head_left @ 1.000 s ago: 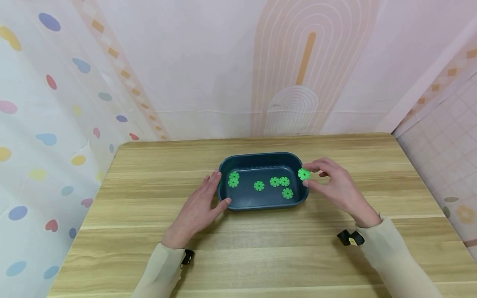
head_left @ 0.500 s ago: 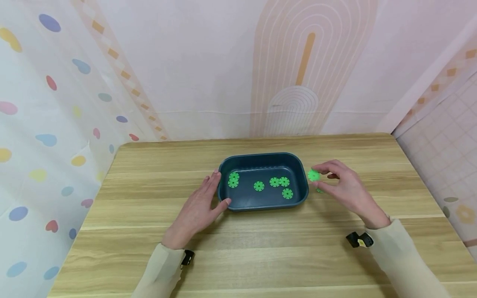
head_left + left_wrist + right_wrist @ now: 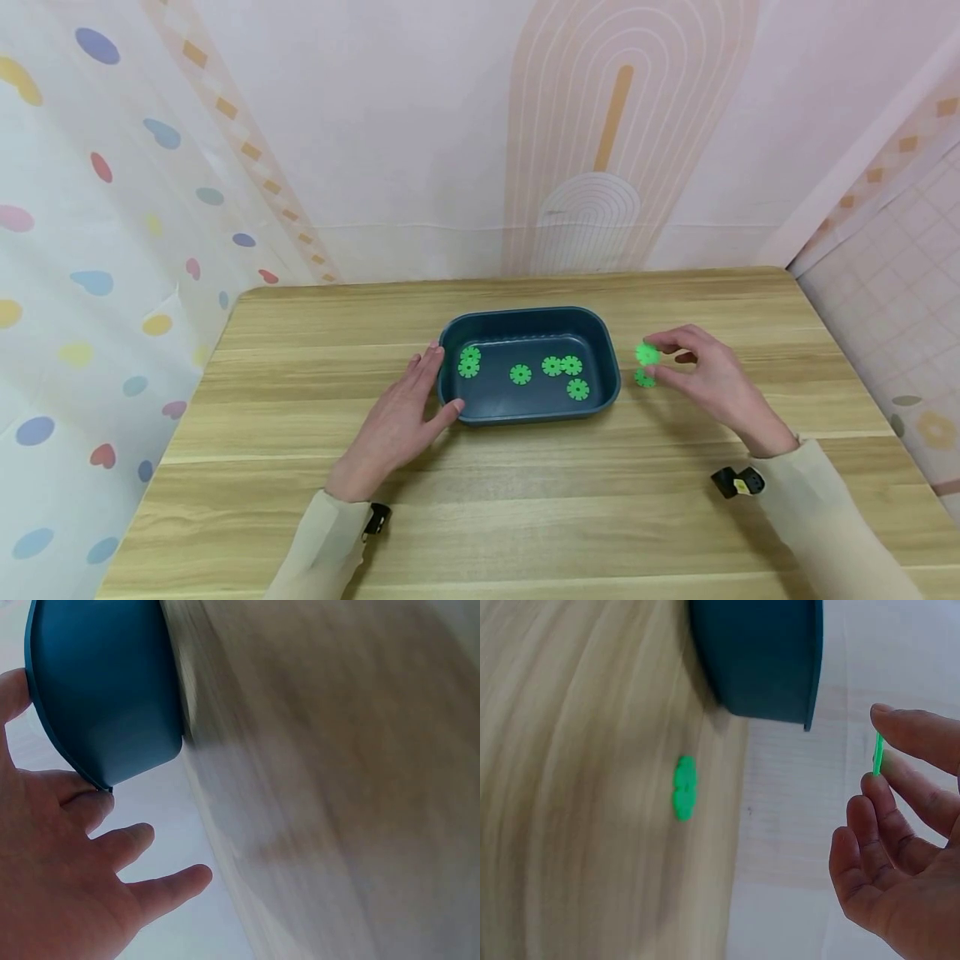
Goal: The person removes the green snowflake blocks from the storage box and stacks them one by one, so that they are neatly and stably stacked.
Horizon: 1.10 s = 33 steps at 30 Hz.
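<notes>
"Green disc (image 3: pixel 647 354) with the notched edge: where exactly is it?"

"It is in the right hand (image 3: pixel 712 379), in the air, to the right of the dark blue tray (image 3: pixel 528 408) and apart from it. The thumb and the fingertips opposite pinch it. In the right wrist view it is seen edge-on, as a thin green strip."

"And what lies under this hand?"

"A second disc (image 3: pixel 643 379) lies on the worktop (image 3: pixel 540 517), near the right end of the tray. In the head view the thumb covers a part of it."

"How is the left hand (image 3: pixel 401 417) placed?"

"It is relaxed, with the fingers extended and the thumb spread away from them. It touches the tray at the rim, around the left end."

"And inside of the tray?"

"Six more discs, also green. One pair (image 3: pixel 469 362) is at the left; if they overlap or only touch, I cannot tell. A single disc (image 3: pixel 521 374) is near the middle, another pair (image 3: pixel 562 366) is more to the right, and one lone disc (image 3: pixel 577 389) is just in front of that pair."

"What is behind?"

"A pale patterned cloth (image 3: pixel 420 125), with coloured spots at the left."
</notes>
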{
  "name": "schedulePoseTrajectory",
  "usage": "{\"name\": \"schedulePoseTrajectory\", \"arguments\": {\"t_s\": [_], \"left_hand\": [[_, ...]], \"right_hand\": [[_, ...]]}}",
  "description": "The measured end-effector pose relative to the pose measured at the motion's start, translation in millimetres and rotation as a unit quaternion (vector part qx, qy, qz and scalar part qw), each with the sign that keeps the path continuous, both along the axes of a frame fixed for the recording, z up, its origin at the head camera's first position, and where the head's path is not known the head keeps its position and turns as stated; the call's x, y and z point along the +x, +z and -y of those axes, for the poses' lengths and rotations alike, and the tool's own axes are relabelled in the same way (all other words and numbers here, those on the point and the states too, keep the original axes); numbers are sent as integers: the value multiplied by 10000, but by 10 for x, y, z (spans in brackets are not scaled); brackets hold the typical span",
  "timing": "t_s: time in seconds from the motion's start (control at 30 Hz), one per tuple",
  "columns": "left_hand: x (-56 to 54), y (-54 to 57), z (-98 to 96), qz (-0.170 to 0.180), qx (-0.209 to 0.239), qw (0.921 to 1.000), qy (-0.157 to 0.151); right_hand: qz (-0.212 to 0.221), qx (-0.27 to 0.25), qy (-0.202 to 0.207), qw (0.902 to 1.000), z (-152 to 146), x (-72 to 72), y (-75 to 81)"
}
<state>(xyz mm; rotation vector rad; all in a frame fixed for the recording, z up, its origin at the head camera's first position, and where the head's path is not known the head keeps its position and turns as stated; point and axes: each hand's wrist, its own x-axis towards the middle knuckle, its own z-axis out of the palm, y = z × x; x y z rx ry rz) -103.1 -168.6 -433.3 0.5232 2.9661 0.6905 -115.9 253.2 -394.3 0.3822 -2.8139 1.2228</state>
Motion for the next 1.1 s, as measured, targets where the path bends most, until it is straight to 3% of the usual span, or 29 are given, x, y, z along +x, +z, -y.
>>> {"name": "schedulePoseTrajectory", "arguments": {"t_s": [0.53,1.1], "left_hand": [[-6,11,-3,46,-28,10000,19],[-5,9,-2,46,-47,10000,20]], "right_hand": [[290,284,72,9991,-101,-80,-178],[747,504,268,9956,-142,-172,-251]]}}
